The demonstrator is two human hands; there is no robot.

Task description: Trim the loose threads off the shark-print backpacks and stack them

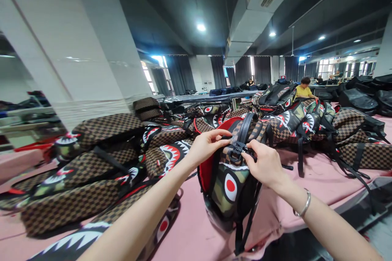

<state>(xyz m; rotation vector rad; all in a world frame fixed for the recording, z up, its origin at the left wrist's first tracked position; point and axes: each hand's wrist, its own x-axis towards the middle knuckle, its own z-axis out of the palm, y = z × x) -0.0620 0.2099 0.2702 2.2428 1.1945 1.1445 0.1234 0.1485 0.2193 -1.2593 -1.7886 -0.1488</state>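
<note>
checkered bags [88,163] with shark-mouth prints lie heaped along the left side of the pink-covered table [191,212]. the left hand [210,145] has its grip pinched, thumb toward finger, on a black clip [238,147] at the top of a backpack [231,187]. that backpack stands near the table's front edge, its red lining showing on the left. the right hand [266,163], its grip pinching the clip's other side, wears a silver bracelet [307,203]. farther back, a person in yellow [303,91] is beside more bags [352,155] piled toward the table's right side.
</note>
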